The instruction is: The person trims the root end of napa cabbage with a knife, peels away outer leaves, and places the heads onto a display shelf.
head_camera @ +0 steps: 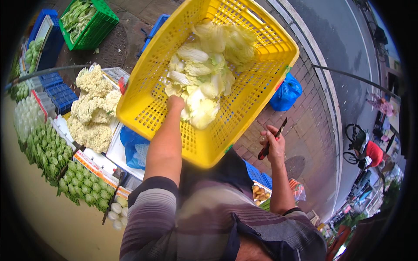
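My left hand [175,103] reaches into a large yellow plastic crate [156,114] with perforated walls. It is at the edge of a heap of loose napa cabbage leaves [199,73]; its fingers are hidden, so whether it grips a leaf cannot be told. A fuller cabbage piece [241,45] lies at the crate's far end. Outside the crate, on the right, my right hand [274,145] holds a knife [281,127] with a red and black handle, its dark blade pointing up and away from me.
Cauliflower heads [93,111] are piled left of the crate, beside stacked leafy greens [49,150]. A green crate [98,29] of leaves stands at the far left. On the brick pavement [313,130] sits a blue plastic bag [286,93]. Beyond the kerb, a person in red [374,154] is by a bicycle.
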Available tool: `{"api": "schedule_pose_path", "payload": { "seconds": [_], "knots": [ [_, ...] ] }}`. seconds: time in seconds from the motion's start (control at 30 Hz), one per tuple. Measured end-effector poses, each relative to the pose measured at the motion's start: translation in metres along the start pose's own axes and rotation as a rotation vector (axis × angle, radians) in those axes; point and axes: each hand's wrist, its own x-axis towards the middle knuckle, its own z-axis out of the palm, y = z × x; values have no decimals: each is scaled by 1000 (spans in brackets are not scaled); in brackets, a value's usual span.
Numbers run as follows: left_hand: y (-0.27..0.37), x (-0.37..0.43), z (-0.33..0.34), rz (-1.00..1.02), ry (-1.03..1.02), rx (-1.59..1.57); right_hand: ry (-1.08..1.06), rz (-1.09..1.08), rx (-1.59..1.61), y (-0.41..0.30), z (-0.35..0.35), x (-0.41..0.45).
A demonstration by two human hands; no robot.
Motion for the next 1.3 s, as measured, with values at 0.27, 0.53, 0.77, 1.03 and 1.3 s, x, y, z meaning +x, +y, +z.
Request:
{"api": "schedule_pose_path", "payload": {
  "seconds": [0.27,0.53,0.77,1.03,1.3],
  "knots": [
    [-8,-8,27,70,-172,27,93,195,-17,58,-16,4],
    [-1,-7,24,29,-127,34,21,218,-23,65,5,17],
    [-7,0,-10,-96,-530,-495,-17,89,-88,21,8,22],
    [32,-79,-93,123,-923,-976,-199,-159,-182,-69,68,4],
    [42,-177,-97,419,-1074,-1187,-778,-120,-326,-113,158,32]
  ]
}}
